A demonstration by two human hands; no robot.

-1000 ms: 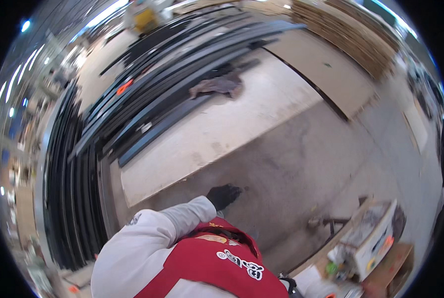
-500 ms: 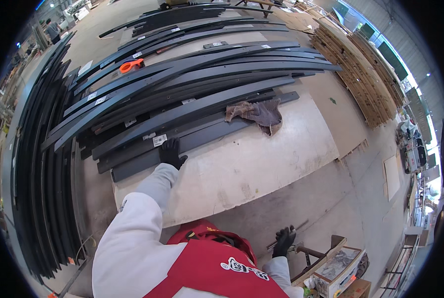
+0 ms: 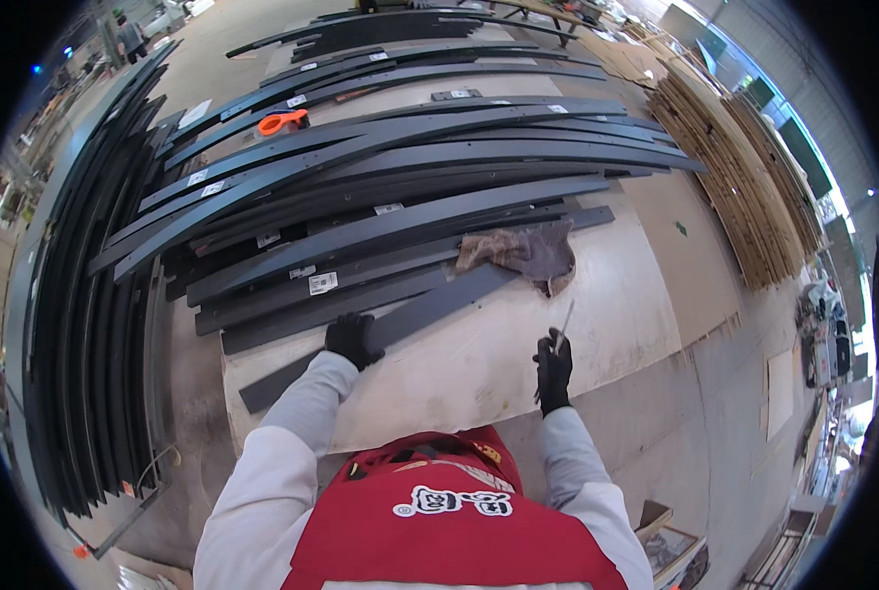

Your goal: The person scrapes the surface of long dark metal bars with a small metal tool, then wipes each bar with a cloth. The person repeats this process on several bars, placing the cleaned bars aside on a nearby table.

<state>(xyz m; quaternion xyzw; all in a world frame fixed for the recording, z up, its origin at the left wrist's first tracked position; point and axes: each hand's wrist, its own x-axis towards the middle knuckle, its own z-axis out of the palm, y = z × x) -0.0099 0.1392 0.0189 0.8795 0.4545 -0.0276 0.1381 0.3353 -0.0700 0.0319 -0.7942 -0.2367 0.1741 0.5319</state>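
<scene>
Since half a second ago, I see the right hand (image 3: 553,372) has come up from the floor side onto the pale board (image 3: 597,324), and it now grips a thin tool (image 3: 564,323) with closed fingers; what kind of tool it is, I cannot tell. My left hand (image 3: 350,338), gloved in black, lies flat and open on the nearest dark strip (image 3: 429,310), near the board's left edge. A brown rag (image 3: 523,251) lies on the strips near the far edge. An orange tool (image 3: 284,122) rests farther away on the long dark strips (image 3: 410,157).
</scene>
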